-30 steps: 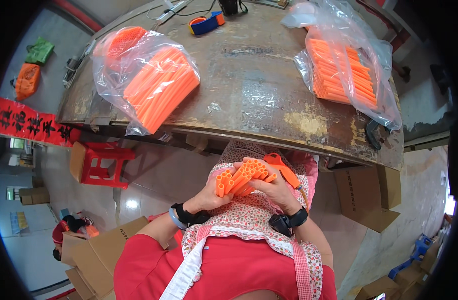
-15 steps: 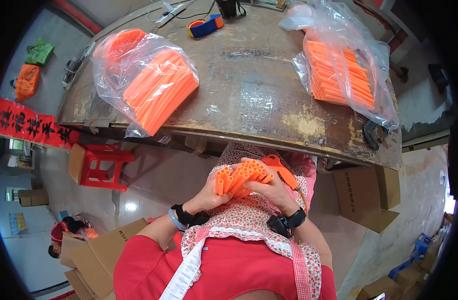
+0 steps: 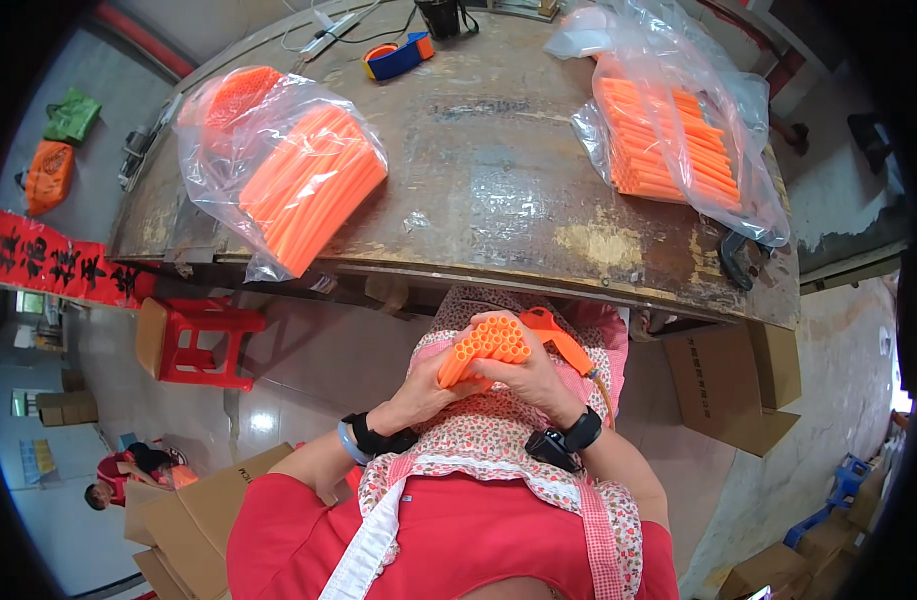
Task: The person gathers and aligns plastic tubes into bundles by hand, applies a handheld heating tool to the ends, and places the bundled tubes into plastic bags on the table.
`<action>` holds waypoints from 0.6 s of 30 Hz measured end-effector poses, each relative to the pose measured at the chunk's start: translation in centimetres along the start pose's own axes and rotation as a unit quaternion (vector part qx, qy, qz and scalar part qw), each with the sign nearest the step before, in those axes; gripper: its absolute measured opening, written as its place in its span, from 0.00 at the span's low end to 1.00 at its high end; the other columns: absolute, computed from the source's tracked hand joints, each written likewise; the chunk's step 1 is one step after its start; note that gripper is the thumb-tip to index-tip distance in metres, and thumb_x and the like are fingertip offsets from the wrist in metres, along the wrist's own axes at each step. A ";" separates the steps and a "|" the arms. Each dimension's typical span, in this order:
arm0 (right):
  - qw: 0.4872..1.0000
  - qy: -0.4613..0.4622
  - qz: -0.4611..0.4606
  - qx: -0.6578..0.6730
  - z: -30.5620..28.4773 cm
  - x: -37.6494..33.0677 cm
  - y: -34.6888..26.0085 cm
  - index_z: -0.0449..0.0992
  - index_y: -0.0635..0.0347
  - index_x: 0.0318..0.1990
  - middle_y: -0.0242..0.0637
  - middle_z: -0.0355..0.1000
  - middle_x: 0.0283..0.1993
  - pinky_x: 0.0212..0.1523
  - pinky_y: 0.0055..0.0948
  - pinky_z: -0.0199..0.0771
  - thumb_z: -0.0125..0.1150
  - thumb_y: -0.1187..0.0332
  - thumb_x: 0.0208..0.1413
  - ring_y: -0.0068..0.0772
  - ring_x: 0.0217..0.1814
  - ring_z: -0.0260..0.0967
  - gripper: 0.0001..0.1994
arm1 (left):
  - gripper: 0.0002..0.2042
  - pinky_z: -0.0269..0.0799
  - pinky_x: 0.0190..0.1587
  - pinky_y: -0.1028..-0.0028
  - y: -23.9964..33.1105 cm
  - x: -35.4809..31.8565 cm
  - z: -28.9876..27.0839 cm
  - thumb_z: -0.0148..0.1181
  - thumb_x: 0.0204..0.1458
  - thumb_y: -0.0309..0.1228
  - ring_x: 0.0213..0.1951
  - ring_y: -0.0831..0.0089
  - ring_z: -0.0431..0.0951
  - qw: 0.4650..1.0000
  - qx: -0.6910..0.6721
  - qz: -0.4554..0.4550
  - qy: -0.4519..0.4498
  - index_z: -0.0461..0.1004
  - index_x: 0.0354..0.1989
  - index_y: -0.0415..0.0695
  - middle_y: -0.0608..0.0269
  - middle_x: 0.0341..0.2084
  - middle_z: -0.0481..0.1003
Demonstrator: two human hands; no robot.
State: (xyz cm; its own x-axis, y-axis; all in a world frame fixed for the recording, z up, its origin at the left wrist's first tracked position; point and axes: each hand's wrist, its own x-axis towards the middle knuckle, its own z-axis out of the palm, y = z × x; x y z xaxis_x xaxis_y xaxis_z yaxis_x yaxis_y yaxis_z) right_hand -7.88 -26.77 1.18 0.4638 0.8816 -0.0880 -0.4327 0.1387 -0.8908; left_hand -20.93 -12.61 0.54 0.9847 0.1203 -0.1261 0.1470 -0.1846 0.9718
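Over my lap, both hands are wrapped round a bundle of orange plastic tubes (image 3: 495, 340), their round hollow ends facing up. My left hand (image 3: 426, 388) presses the bundle from the left side. From the right, my right hand (image 3: 535, 382) closes on it, thumb across the front. The tubes sit packed closely together; their lower parts are hidden by my hands. Just beyond my right hand, an orange air gun (image 3: 564, 345) with a thin hose lies on my flowered apron (image 3: 479, 445).
On the worn wooden table (image 3: 479, 220) lie a left plastic bag of orange tubes (image 3: 314, 185) and a right bag of tubes (image 3: 669, 145). A tape dispenser (image 3: 399, 58) stands farther back. A red stool (image 3: 204, 345), cardboard boxes (image 3: 724, 385) and another person (image 3: 129, 475) are around.
The tubes, spread and uneven before, are now gathered into a tighter, more even bundle between my hands. My view has shifted slightly.
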 end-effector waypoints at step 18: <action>0.952 -0.036 -0.040 0.301 -1.0 1.7 2.0 0.62 0.61 0.61 0.42 0.70 0.51 0.60 0.37 0.67 0.64 0.43 0.49 0.37 0.56 0.68 0.39 | 0.37 0.75 0.40 0.63 -0.8 1.0 1.8 0.73 0.40 0.37 0.39 0.52 0.79 0.948 0.290 0.060 0.117 0.60 0.58 0.38 0.47 0.38 0.76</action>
State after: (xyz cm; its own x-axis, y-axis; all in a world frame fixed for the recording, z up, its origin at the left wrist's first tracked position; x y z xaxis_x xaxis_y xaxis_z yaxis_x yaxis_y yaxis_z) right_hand -7.21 -25.45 -1.14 0.4696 0.8827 0.0200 -0.7723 0.4216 -0.4752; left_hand -19.87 -14.11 -0.73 0.9598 0.2648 0.0928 0.1281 -0.7076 0.6949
